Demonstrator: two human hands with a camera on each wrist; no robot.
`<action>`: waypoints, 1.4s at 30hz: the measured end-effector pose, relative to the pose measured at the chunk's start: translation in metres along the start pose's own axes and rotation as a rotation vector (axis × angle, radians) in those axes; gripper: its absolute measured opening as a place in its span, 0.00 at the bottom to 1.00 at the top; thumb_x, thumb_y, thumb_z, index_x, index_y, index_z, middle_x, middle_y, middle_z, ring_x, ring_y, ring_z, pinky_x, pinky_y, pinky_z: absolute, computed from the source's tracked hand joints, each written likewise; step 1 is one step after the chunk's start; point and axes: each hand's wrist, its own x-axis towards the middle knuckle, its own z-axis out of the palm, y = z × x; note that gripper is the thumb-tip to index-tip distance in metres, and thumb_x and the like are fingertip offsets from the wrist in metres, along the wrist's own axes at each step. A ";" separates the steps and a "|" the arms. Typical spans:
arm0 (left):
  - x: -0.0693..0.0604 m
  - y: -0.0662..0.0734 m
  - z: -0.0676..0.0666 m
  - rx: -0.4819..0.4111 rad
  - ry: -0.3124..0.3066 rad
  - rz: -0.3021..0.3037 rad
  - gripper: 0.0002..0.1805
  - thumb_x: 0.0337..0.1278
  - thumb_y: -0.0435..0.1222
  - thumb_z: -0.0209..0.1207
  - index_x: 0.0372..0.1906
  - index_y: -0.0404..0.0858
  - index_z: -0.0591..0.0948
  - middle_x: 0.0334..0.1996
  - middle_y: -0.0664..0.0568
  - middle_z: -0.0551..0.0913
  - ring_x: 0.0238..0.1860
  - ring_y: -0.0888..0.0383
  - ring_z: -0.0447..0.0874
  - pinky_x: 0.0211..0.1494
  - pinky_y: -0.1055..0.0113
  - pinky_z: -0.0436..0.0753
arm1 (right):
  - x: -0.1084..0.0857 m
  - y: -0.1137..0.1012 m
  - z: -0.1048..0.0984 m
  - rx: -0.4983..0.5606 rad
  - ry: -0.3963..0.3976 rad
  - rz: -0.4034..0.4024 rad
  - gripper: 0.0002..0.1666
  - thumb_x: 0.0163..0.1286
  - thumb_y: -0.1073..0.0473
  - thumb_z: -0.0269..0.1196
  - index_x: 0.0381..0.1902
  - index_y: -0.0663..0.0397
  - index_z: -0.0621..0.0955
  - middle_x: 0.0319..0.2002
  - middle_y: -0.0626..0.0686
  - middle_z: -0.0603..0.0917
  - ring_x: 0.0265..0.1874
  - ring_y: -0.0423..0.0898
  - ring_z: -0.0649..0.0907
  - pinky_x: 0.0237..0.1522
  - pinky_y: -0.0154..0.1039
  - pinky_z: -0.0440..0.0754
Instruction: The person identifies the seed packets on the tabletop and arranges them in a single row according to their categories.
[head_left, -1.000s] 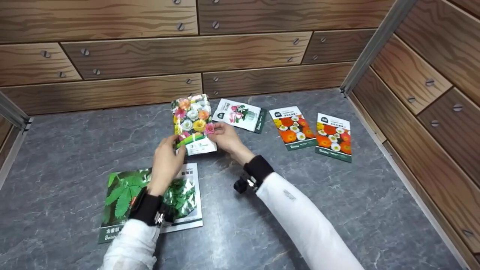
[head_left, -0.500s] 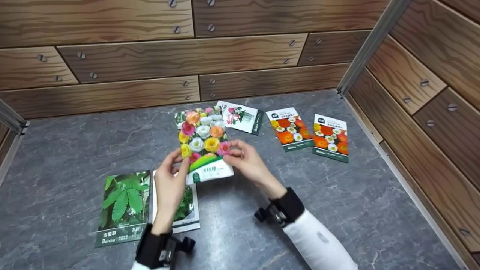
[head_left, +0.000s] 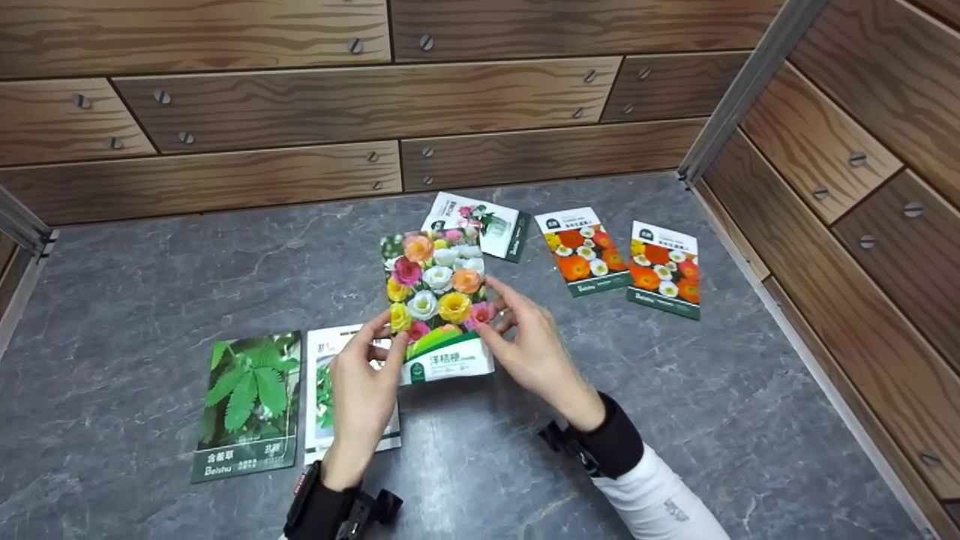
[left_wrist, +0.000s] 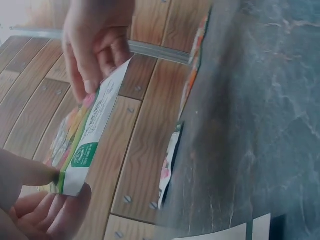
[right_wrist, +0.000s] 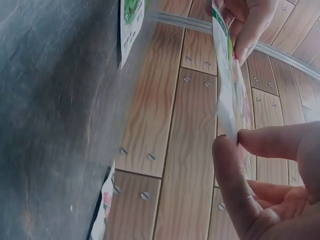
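Observation:
Between both hands, a seed packet with multicoloured flowers is held off the surface, its white printed end towards the person. The left hand pinches its left edge. On the right edge, the right hand pinches it between thumb and fingers. Both wrist views show the packet gripped at its two sides, clear of the grey surface. Under the left hand lies a white-bordered packet with green leaves, partly covered. Behind the held packet is a white packet with pink flowers, partly hidden.
A green leaf packet lies at the left. Two orange flower packets lie side by side at the right. Wood-patterned walls bound the grey marbled surface at the back and right.
Both hands have drawn the multicoloured flower packet from near the back wall towards the person and to the right, lifting it. The other packets stay where they lay.

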 end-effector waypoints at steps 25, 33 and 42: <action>-0.012 -0.004 0.004 0.472 -0.264 0.167 0.27 0.64 0.41 0.70 0.63 0.30 0.83 0.48 0.37 0.89 0.28 0.54 0.83 0.26 0.65 0.78 | -0.002 0.005 -0.013 -0.427 -0.346 0.046 0.36 0.68 0.57 0.73 0.70 0.66 0.77 0.38 0.56 0.88 0.28 0.42 0.79 0.31 0.37 0.77; -0.019 -0.010 0.009 0.671 -0.279 0.277 0.23 0.61 0.43 0.72 0.52 0.29 0.85 0.42 0.37 0.89 0.30 0.46 0.86 0.29 0.56 0.86 | -0.004 0.011 -0.007 -0.509 -0.497 0.058 0.45 0.65 0.54 0.75 0.74 0.66 0.73 0.48 0.62 0.89 0.41 0.56 0.87 0.44 0.53 0.87; -0.026 -0.011 0.013 0.813 -0.338 0.330 0.32 0.50 0.48 0.79 0.52 0.28 0.85 0.48 0.36 0.88 0.45 0.42 0.86 0.39 0.52 0.91 | -0.008 0.017 0.003 -0.621 -0.609 0.064 0.52 0.61 0.50 0.79 0.75 0.67 0.70 0.62 0.65 0.85 0.58 0.64 0.86 0.62 0.60 0.85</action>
